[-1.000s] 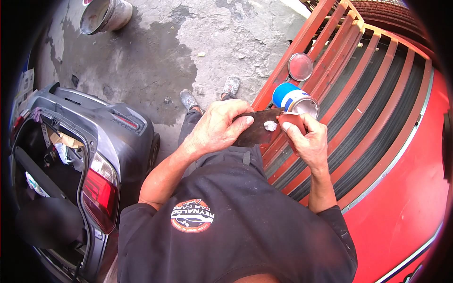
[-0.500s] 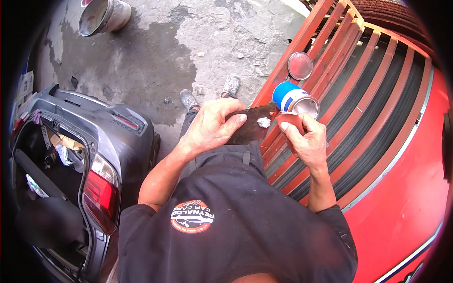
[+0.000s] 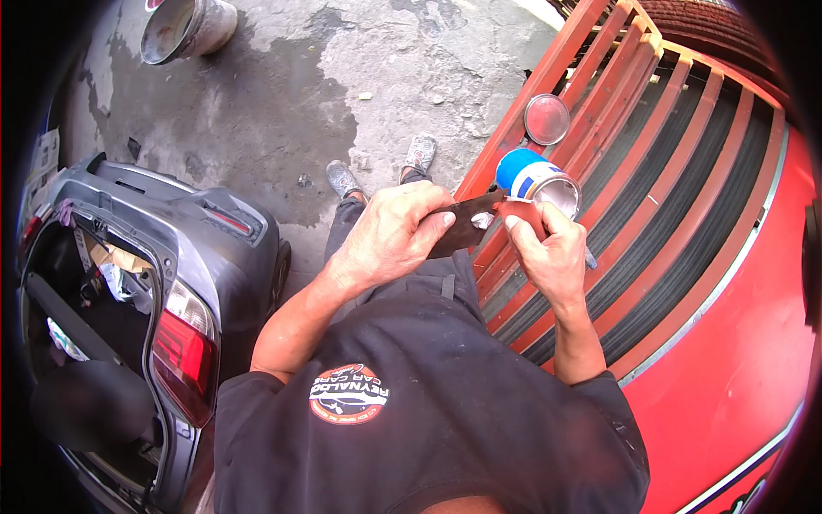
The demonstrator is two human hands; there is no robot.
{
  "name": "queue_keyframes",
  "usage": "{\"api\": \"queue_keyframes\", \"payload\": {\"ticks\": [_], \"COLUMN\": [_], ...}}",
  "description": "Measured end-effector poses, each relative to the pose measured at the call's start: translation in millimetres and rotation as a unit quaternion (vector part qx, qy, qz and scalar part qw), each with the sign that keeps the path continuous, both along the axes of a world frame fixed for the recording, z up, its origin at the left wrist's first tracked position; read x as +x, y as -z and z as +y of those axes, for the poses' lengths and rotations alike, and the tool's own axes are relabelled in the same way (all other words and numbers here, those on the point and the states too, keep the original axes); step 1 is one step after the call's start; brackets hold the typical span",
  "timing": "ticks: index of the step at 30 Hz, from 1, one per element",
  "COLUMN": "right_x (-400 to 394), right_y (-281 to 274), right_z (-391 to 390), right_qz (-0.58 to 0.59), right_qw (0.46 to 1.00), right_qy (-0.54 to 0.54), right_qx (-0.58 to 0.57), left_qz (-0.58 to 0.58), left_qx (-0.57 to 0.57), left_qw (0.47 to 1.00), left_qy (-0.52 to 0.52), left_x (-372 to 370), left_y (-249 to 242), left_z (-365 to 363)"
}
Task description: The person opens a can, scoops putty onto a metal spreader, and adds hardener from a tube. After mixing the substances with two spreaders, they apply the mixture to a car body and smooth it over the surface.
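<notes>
**Plate and Spreader Meet Beside an Open Can**

A person in a dark shirt stands at a red slatted rack [image 3: 684, 182], working a dark flat plate [image 3: 463, 231] and a reddish spreader [image 3: 525, 212] edge to edge. The left hand [image 3: 387, 233] has its grip clamped on the near end of the plate, thumb on the upper face and fingers bent around the edge, an arrangement that seems meant to leave the far part free to carry a dab of white paste [image 3: 482, 220]. The right hand [image 3: 550, 255] pinches the spreader between thumb and fingers, its grip closed and its pale edge toward the plate, likely for control of that edge. The spreader meets the plate's far end, right by the paste; how firmly it presses, the view cannot tell.

Just beyond the right hand, a blue-and-white can [image 3: 520, 173] rests open on the slats, presumably placed there for a short reach. Its round lid [image 3: 546, 119] lies apart on the rack, perhaps set aside to leave the mouth unobstructed. A grey car [image 3: 224, 221] stands to the left, a bucket [image 3: 187, 31] on the stained floor [image 3: 282, 103] beyond.
</notes>
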State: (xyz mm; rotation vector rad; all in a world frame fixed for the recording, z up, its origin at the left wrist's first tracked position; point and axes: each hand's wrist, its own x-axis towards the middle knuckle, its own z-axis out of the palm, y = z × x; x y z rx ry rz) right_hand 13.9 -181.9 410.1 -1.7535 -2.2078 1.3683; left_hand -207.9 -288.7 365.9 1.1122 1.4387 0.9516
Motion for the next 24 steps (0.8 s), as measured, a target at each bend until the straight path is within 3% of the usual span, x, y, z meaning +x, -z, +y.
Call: {"api": "queue_keyframes", "payload": {"ticks": [5, 8, 11, 15, 19, 23, 24], "right_x": [17, 24, 34, 58, 64, 22, 10], "right_y": [-4, -6, -6, 18, 24, 11, 0], "right_z": [14, 27, 43, 80, 118, 96, 91], "right_qz": [0.017, 0.082, 0.144, 0.217, 0.124, 0.106, 0.057], "right_qw": [0.994, 0.976, 0.95, 0.941, 0.972, 0.99, 0.99], "right_qy": [0.063, 0.114, 0.147, 0.194, 0.144, -0.023, -0.035], "right_qx": [-0.092, -0.168, -0.233, -0.172, -0.141, -0.093, -0.125], "left_qz": [-0.013, -0.157, -0.282, -0.313, -0.321, -0.249, -0.225], "left_qx": [-0.027, -0.158, -0.194, -0.199, -0.209, -0.193, -0.186], "left_qw": [1.0, 0.975, 0.938, 0.926, 0.917, 0.942, 0.949], "left_qy": [-0.009, -0.019, -0.053, -0.075, -0.11, -0.116, -0.121], "left_x": [-11, -18, -21, -22, -21, -17, -15], "left_y": [15, 31, 42, 57, 60, 48, 44], "left_z": [-4, -7, -11, -11, -10, 3, 8]}}
